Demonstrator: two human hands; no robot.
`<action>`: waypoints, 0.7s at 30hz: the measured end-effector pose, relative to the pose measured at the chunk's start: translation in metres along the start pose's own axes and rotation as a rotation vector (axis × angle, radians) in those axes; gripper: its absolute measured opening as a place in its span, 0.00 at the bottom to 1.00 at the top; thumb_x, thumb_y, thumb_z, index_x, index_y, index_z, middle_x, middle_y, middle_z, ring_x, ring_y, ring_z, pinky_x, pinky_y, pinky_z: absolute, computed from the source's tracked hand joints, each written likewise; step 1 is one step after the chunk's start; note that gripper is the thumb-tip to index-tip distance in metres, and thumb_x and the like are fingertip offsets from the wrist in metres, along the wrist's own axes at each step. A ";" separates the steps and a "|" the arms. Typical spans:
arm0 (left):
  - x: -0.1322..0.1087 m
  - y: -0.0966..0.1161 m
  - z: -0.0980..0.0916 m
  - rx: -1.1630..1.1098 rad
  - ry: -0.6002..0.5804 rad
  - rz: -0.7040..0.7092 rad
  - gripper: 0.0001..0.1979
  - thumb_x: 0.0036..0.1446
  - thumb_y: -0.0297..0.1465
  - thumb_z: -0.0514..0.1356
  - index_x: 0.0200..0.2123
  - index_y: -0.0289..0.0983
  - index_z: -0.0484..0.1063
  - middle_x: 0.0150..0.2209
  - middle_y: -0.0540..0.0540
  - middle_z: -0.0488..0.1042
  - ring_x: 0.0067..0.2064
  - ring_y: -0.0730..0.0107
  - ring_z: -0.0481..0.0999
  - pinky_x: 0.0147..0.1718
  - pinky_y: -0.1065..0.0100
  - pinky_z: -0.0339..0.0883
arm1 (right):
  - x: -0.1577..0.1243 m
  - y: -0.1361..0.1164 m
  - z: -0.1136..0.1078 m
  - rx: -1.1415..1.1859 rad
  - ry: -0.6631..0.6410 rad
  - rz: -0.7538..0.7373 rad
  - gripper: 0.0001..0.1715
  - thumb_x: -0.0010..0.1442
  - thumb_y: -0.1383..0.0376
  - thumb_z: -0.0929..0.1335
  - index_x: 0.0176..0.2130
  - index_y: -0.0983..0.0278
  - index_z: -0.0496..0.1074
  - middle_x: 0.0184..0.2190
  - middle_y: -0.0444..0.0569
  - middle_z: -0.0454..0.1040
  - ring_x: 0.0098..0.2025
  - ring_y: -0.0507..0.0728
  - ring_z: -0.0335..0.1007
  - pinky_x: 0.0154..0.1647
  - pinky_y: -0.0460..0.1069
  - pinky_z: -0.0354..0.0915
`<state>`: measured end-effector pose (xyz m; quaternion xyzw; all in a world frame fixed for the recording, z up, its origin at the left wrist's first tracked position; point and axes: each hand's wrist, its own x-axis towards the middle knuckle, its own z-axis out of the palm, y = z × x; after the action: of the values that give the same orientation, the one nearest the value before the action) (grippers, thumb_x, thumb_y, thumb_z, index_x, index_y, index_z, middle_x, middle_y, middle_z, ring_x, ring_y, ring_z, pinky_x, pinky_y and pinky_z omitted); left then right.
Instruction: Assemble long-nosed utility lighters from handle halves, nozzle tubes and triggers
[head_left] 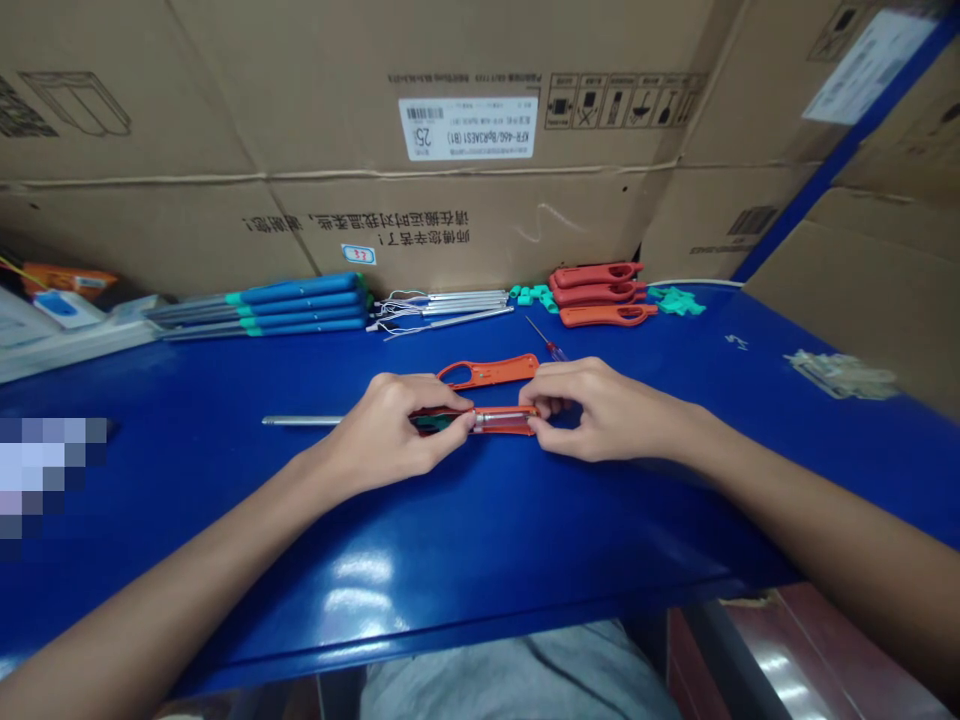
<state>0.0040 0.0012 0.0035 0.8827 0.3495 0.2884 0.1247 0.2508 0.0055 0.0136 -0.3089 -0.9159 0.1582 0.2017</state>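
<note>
Lighter (504, 421), its orange casing open, lies level near the middle of the blue table (450, 560), between two bare hands. A clear tube (501, 422) sits inside the casing, and a dark green part (435, 424) shows under the left fingers. A thin metal rod (300, 421) runs out to the left.

The left hand (397, 425) grasps the lighter, thumb and forefinger meeting at the tube's left end. The right hand (583, 408) pinches the casing's right end, its other fingers curled in.

Just beyond lies an orange shell (499, 371), looped end to the left, its right end close to the right fingers. A small screwdriver (556, 351) points away behind that hand.

Along the back, from left to right, are stacked blue lighters (307, 298), metal tubes (469, 300) with thin wires, green caps (534, 297), three red shells (600, 293) and more green pieces (676, 300). A pale heap (840, 373) of small parts, too blurred to name, lies farther right. Cardboard (337, 130) with upside-down print and a white label (467, 128) stands behind everything. Grey cloth (517, 675) shows below the table's near edge.
</note>
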 end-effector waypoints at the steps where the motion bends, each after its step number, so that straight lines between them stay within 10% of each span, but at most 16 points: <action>1: 0.000 0.000 0.000 -0.007 -0.001 0.009 0.08 0.56 0.29 0.60 0.32 0.35 0.80 0.30 0.47 0.81 0.29 0.72 0.76 0.28 0.72 0.66 | 0.000 0.000 0.000 0.000 0.003 -0.002 0.04 0.54 0.71 0.65 0.31 0.66 0.71 0.27 0.45 0.70 0.28 0.50 0.62 0.33 0.46 0.59; 21: 0.000 0.001 -0.002 0.015 -0.081 -0.061 0.10 0.54 0.35 0.62 0.36 0.36 0.78 0.35 0.47 0.80 0.33 0.68 0.77 0.34 0.69 0.69 | 0.002 0.000 0.003 0.008 -0.006 0.031 0.05 0.55 0.70 0.65 0.31 0.66 0.71 0.27 0.46 0.71 0.28 0.50 0.62 0.32 0.46 0.59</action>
<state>0.0037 0.0007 0.0058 0.8834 0.3733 0.2458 0.1407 0.2480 0.0065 0.0112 -0.3218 -0.9110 0.1659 0.1975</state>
